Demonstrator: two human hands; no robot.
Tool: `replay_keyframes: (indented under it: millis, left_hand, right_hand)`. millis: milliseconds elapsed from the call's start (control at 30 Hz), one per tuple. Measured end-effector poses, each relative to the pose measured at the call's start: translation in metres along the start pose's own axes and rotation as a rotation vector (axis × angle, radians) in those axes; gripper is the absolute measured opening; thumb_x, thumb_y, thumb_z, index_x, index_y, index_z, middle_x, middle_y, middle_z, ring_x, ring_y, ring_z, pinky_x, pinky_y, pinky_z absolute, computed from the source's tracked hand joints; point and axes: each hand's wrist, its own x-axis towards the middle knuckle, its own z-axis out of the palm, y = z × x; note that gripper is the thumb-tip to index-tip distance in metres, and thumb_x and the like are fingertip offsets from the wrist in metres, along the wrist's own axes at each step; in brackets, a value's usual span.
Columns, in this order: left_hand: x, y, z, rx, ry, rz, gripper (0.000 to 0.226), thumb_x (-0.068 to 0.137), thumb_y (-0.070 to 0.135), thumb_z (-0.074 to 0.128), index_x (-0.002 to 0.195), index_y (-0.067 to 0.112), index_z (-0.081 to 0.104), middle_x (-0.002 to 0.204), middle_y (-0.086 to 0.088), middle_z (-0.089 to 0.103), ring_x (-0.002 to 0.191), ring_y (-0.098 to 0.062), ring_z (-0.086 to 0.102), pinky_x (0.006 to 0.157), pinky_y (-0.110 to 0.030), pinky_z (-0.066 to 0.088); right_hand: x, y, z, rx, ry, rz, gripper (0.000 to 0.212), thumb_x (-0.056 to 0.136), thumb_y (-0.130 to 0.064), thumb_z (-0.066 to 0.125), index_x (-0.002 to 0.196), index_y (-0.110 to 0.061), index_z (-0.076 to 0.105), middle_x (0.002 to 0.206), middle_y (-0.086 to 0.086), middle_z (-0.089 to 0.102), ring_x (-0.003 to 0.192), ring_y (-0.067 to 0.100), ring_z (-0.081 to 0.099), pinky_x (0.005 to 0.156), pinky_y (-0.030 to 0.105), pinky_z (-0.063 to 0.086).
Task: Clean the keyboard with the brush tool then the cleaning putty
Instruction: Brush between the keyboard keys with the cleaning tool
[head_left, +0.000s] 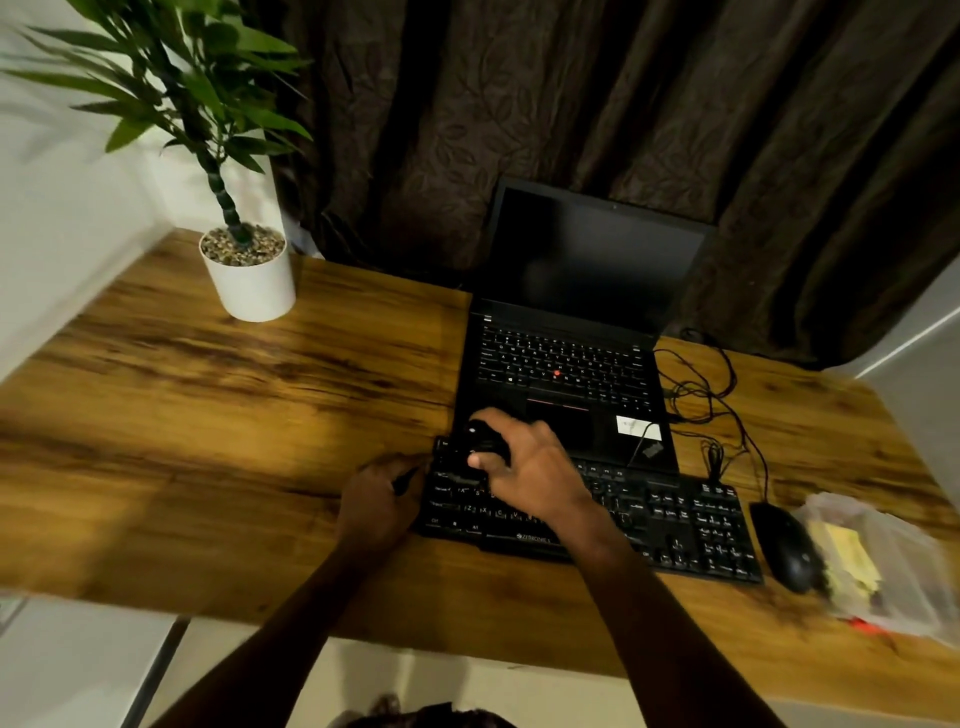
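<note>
A black external keyboard (675, 525) lies on the wooden desk (208, 441) in front of an open laptop (571, 353). My right hand (524, 467) hovers over the keyboard's upper left corner and grips a small black brush tool (480, 441) that touches the keys there. At the keyboard's left edge, my left hand (382, 501) has its fingers curled against that edge, holding it. A clear plastic bag (878, 561) holding something yellow, perhaps the putty, lies at the far right.
A black mouse (787, 545) sits right of the keyboard, its cable tangled behind it (711, 400). A white potted plant (249, 275) stands at the desk's back left. Dark curtains hang behind. The desk's left half is bare wood.
</note>
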Motion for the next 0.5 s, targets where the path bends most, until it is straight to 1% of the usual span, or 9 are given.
replay_keyframes:
  millis: [100, 200, 267, 367, 433, 500]
  left_hand:
    - [0.0, -0.002, 0.0, -0.011, -0.006, -0.015, 0.048, 0.089, 0.057, 0.048, 0.114, 0.027, 0.076, 0.11, 0.003, 0.075, 0.095, -0.011, 0.068, 0.081, -0.028, 0.054]
    - [-0.001, -0.001, -0.001, -0.003, 0.0, -0.008, 0.047, 0.09, 0.053, 0.047, 0.115, 0.025, 0.076, 0.111, 0.0, 0.074, 0.095, -0.016, 0.069, 0.081, -0.031, 0.055]
    - [-0.001, 0.0, -0.001, 0.002, -0.017, 0.006, 0.047, 0.09, 0.049, 0.046, 0.116, 0.022, 0.075, 0.111, -0.002, 0.074, 0.095, -0.019, 0.069, 0.081, -0.035, 0.057]
    - [-0.001, -0.003, -0.002, 0.009, -0.043, 0.011, 0.048, 0.088, 0.044, 0.045, 0.117, 0.019, 0.074, 0.112, -0.004, 0.074, 0.096, -0.023, 0.07, 0.081, -0.042, 0.058]
    - [-0.001, -0.002, -0.003, 0.003, -0.04, 0.002, 0.045, 0.089, 0.042, 0.045, 0.118, 0.021, 0.074, 0.113, -0.003, 0.074, 0.096, -0.021, 0.07, 0.082, -0.04, 0.058]
    - [-0.001, 0.0, -0.003, -0.005, -0.033, -0.012, 0.039, 0.092, 0.039, 0.048, 0.118, 0.024, 0.074, 0.114, -0.001, 0.074, 0.097, -0.017, 0.069, 0.082, -0.035, 0.057]
  right_hand:
    - [-0.002, 0.012, -0.01, -0.046, 0.01, 0.001, 0.043, 0.093, -0.03, 0.068, 0.133, -0.035, 0.052, 0.094, 0.001, 0.072, 0.08, 0.017, 0.067, 0.087, 0.042, 0.06]
    - [0.0, 0.003, -0.005, -0.019, 0.006, -0.023, 0.041, 0.094, -0.026, 0.069, 0.132, -0.033, 0.054, 0.095, -0.002, 0.069, 0.08, 0.014, 0.063, 0.089, 0.037, 0.058]
    - [0.003, -0.006, 0.006, 0.055, 0.008, -0.039, 0.037, 0.093, -0.029, 0.068, 0.126, -0.039, 0.055, 0.1, -0.001, 0.069, 0.087, 0.018, 0.065, 0.086, 0.041, 0.06]
    - [0.007, -0.014, 0.015, 0.122, -0.009, -0.006, 0.04, 0.09, -0.042, 0.065, 0.127, -0.048, 0.05, 0.112, 0.004, 0.066, 0.105, 0.026, 0.063, 0.087, 0.047, 0.06]
    - [0.008, -0.008, 0.013, 0.117, -0.018, 0.015, 0.039, 0.092, -0.042, 0.065, 0.127, -0.05, 0.049, 0.113, 0.004, 0.063, 0.107, 0.026, 0.061, 0.088, 0.047, 0.059]
    - [0.007, 0.002, 0.006, 0.068, -0.03, 0.031, 0.039, 0.094, -0.038, 0.066, 0.127, -0.05, 0.047, 0.11, 0.002, 0.064, 0.103, 0.022, 0.061, 0.088, 0.045, 0.059]
